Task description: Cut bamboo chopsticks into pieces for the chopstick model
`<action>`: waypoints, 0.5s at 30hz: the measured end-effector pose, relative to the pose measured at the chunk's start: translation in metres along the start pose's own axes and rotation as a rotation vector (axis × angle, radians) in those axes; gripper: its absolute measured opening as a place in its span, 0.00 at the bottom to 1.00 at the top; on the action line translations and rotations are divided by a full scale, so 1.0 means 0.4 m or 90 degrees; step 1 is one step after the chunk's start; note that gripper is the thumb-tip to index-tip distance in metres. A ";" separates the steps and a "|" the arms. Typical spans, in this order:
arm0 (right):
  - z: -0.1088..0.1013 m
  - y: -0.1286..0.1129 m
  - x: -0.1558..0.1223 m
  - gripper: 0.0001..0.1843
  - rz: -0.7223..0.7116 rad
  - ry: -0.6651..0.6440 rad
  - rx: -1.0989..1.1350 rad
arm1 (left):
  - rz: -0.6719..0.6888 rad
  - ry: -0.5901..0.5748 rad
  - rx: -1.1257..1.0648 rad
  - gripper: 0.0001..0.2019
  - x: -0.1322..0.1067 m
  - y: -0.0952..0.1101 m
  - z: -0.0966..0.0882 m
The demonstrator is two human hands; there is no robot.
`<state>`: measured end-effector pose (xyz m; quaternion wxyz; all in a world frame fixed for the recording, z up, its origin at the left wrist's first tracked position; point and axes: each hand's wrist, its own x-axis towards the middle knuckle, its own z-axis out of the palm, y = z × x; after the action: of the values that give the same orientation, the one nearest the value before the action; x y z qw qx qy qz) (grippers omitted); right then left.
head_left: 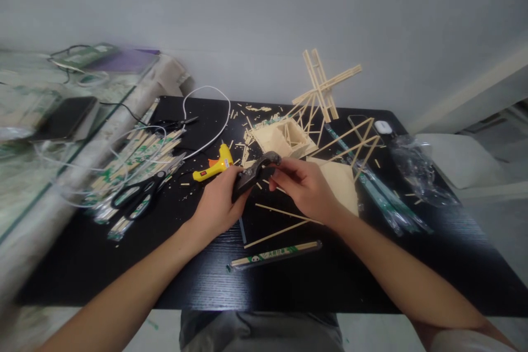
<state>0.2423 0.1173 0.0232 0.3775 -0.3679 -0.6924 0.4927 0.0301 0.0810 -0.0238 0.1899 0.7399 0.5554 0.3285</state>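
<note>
The left hand [216, 203] was closed around the handles of a dark cutter [253, 171], held just above the middle of the black table [124, 264], its head pointing toward one o'clock; the right hand [305, 184] met it from three o'clock, fingers drawn narrow and touching the tool's head, though whether they pinched anything small could not be told. At eleven o'clock from the cutter, close by, lay a yellow glue gun [214, 166]; at nine o'clock, black-handled scissors [138, 193] rested on a bundle of wrapped chopsticks [140, 157]; a white cable [206, 115] looped beyond them. At twelve o'clock sat an open wooden box [284, 140], and behind it, at one o'clock, a stick windmill [322, 85] stood near the table's far edge. A flat wooden panel [340, 179] lay under the right wrist at three o'clock; loose sticks [280, 220] crossed the table at six o'clock, with a wrapped chopstick pair [274, 254] nearer the person; a clear plastic bag [416, 168] sat well apart at three o'clock.
</note>
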 end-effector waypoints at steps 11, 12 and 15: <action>-0.001 -0.008 0.004 0.17 0.003 0.025 0.028 | -0.016 -0.013 -0.011 0.06 0.001 0.006 0.002; 0.000 -0.006 0.004 0.17 0.007 0.028 0.032 | -0.012 -0.011 -0.009 0.06 0.000 0.006 0.002; 0.003 0.003 0.004 0.17 0.014 0.042 0.060 | -0.010 -0.007 -0.002 0.07 -0.001 0.008 0.004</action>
<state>0.2408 0.1184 0.0219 0.4117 -0.3730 -0.6515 0.5167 0.0332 0.0798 -0.0229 0.1965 0.7373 0.5595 0.3235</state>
